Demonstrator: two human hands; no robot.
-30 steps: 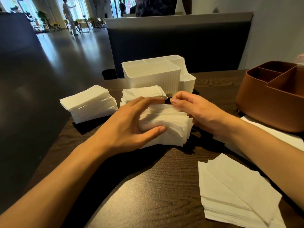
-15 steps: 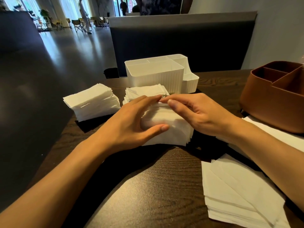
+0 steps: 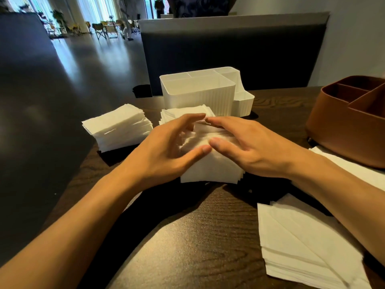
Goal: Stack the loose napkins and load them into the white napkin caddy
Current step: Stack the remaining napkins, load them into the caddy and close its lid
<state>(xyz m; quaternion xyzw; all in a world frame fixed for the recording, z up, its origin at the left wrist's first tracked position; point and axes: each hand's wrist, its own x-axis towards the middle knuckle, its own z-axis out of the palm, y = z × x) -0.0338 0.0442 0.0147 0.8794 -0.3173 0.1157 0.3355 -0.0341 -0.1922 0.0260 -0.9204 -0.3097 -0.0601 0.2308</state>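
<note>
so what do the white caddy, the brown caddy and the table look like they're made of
White caddy: probably plastic, matte, with molded vertical ribs. Brown caddy: smooth satin finish, plastic or leather-look, can't tell. Table: dark wood or wood-look laminate, grain lines visible with a slight sheen.
</note>
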